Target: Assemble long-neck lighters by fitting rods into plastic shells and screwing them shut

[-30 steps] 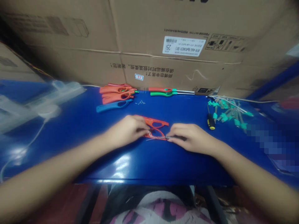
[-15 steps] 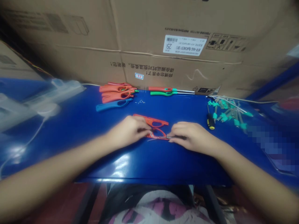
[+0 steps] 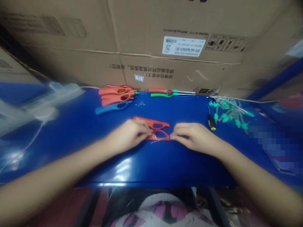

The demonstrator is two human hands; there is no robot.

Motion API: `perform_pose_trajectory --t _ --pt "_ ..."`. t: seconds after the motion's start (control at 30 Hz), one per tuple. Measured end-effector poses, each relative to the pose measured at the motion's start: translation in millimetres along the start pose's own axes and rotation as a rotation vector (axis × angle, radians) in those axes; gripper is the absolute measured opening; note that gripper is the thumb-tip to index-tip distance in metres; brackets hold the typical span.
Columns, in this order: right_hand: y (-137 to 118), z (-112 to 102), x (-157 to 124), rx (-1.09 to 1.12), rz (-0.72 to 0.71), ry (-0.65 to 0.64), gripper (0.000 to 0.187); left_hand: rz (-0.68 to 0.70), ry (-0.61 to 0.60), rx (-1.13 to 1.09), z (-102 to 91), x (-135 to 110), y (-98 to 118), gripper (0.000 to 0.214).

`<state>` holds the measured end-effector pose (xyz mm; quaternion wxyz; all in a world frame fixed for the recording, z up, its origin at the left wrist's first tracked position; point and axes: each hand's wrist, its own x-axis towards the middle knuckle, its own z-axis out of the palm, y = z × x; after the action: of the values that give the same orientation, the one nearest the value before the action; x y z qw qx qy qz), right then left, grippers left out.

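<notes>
An open orange lighter casing half (image 3: 163,135), with a ring-shaped trigger opening, lies on the blue table between my hands. Its left part is covered by my left hand (image 3: 135,134), whose thumb and fingers are closed on it around a pale thin wire. My right hand (image 3: 193,135) pinches at the casing's right end; what sits between those fingertips is too small to make out. A thin clear tube (image 3: 156,141) lies along the casing's near edge. Just behind is a second orange casing half (image 3: 158,125), partly hidden by my left hand.
Orange casings (image 3: 115,99) and a blue casing (image 3: 111,108) lie at the back left, near small white pins (image 3: 141,104). Two long lighters (image 3: 165,93) rest against the cardboard box (image 3: 142,31). To the right are a screwdriver (image 3: 212,122) and green-ended nozzle parts (image 3: 228,113).
My right fingertips have shifted slightly at the casing's right end, and the grey bit seen there earlier is now mostly covered. My left hand keeps its grip. The whole view has shifted slightly.
</notes>
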<state>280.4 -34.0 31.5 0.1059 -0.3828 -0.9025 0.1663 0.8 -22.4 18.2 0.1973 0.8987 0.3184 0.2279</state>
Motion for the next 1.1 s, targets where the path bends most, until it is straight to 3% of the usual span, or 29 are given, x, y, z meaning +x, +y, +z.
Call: perform_pose_trajectory --t 0.23,0.33,0.43,0.53,0.67,1.1 --pt "0 -8 2 0.180 0.293 -0.174 0.012 0.010 0.010 -0.070 14.0 -2 5 0.016" --pt "-1 -10 2 0.184 0.344 -0.205 0.011 0.001 -0.001 -0.074 18.3 -1 9 0.017" --pt "-4 -10 0 0.170 0.275 -0.178 0.011 0.002 -0.005 -0.076 18.8 -1 10 0.016" --pt "-7 -8 -3 0.135 0.120 -0.114 0.005 0.008 0.006 -0.063 17.8 -2 9 0.016" --pt "-12 -1 -4 0.074 -0.007 -0.077 0.011 0.047 0.025 -0.040 18.4 -3 7 0.016" --pt "-15 3 -1 0.058 0.003 -0.079 0.002 0.102 0.062 -0.012 19.7 -4 2 0.017"
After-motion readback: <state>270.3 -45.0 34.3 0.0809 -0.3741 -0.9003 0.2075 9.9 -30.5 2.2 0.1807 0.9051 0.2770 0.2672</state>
